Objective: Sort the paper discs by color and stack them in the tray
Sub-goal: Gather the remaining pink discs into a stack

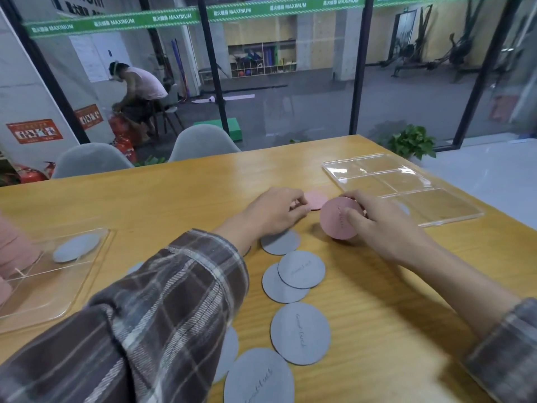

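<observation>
My right hand [380, 222] grips a stack of pink discs [338, 218], tilted up off the wooden table [392, 315], thumb across its face. My left hand [276, 212] pinches the edge of another pink disc [316, 199] lying flat just beyond it. Several grey discs lie loose on the table nearer me: one [282, 242] partly under my left wrist, an overlapping pair [300, 269], one [300, 333] and one [258, 376] at the bottom edge. A clear tray [72, 289] at the left holds a grey disc [77, 247].
A clear compartmented tray [406, 187] lies at the back right of the table, close behind my right hand. Two grey chairs [203, 142] stand at the far edge. Pink material [14, 251] shows at the left border. A plant [412, 141] sits beyond the table's right corner.
</observation>
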`<state>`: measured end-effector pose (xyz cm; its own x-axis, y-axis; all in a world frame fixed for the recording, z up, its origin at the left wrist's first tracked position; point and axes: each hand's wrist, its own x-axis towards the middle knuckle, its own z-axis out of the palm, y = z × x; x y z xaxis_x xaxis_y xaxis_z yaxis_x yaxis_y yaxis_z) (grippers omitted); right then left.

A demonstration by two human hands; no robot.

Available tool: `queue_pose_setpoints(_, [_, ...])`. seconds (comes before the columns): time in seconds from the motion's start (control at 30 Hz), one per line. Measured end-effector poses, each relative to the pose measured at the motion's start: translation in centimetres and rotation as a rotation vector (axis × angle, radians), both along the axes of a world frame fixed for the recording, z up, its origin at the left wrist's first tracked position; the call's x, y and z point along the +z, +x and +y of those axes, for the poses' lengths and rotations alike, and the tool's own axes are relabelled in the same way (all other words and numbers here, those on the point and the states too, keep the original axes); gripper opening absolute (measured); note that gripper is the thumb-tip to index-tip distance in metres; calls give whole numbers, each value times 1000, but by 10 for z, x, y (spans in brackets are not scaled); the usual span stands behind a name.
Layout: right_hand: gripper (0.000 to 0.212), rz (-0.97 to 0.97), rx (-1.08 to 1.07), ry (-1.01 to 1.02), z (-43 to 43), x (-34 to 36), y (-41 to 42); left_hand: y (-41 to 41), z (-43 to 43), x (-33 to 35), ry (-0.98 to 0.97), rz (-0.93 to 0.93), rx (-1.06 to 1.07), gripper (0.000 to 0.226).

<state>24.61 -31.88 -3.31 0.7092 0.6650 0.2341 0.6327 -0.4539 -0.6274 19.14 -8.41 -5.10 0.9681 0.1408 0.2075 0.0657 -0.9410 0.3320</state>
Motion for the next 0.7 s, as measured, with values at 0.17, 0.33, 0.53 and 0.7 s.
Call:
queue_pose_setpoints(0.17, [27, 67, 24, 72, 4, -4, -4, -30, 20, 1, -24, -58, 38, 24])
queue_pose_setpoints(0.33, [25, 52, 65, 137, 11, -5, -13, -61, 26, 5, 25, -94, 108, 29])
queue_pose_setpoints(0.53, [31, 1, 107, 153, 26, -7, -25, -91, 31, 8, 59, -142, 204, 37])
queue_pose_setpoints(0.7, [38, 48, 129, 182, 50, -14, -38, -117, 48, 1, -16, -214, 281, 42])
